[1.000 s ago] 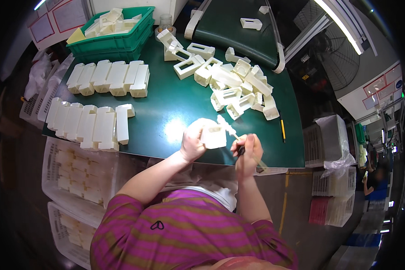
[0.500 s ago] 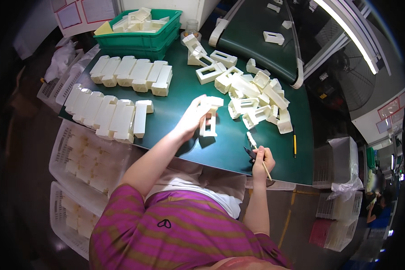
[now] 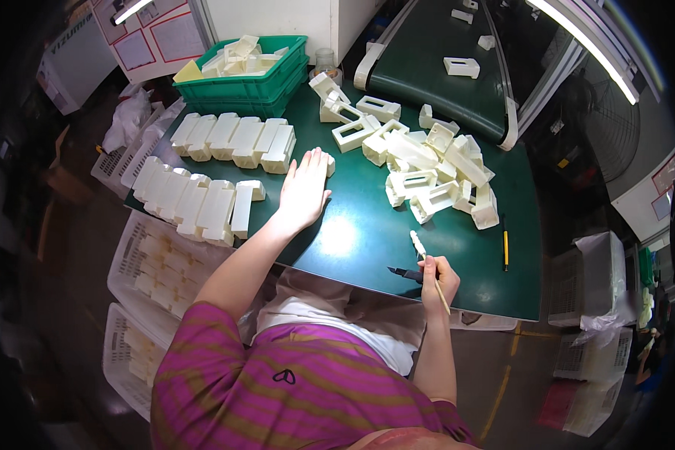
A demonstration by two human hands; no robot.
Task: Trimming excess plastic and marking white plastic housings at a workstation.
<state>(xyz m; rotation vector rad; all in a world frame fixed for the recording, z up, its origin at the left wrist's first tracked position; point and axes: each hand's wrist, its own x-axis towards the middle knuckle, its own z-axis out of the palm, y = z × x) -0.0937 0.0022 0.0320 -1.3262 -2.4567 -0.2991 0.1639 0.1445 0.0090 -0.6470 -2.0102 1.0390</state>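
My left hand [image 3: 304, 187] lies with fingers straight over a cream plastic housing [image 3: 331, 165] beside the end of the upper row; most of that housing is hidden under it. Closed near the front edge, my right hand [image 3: 437, 283] holds a thin wooden stick [image 3: 445, 300] with a white wrapped tip [image 3: 417, 241]. A black pointed tool, like a knife [image 3: 403, 273], also sticks out leftward from this hand. Two rows of cream housings, an upper row [image 3: 236, 139] and a lower row [image 3: 195, 201], stand to the left. A loose heap of housings [image 3: 431, 165] lies to the right.
Green crates [image 3: 240, 90] with more parts stand at the back left, next to a glass jar [image 3: 325, 60]. A conveyor belt [image 3: 420, 67] carries several parts at the back. A yellow-black pen-like tool [image 3: 505, 244] lies at right. White baskets [image 3: 131, 281] sit below the table's left edge.
My left hand has moved left and away with the housing, turning from a raised grip to lying over it by the upper row. My right hand stays near the front edge.
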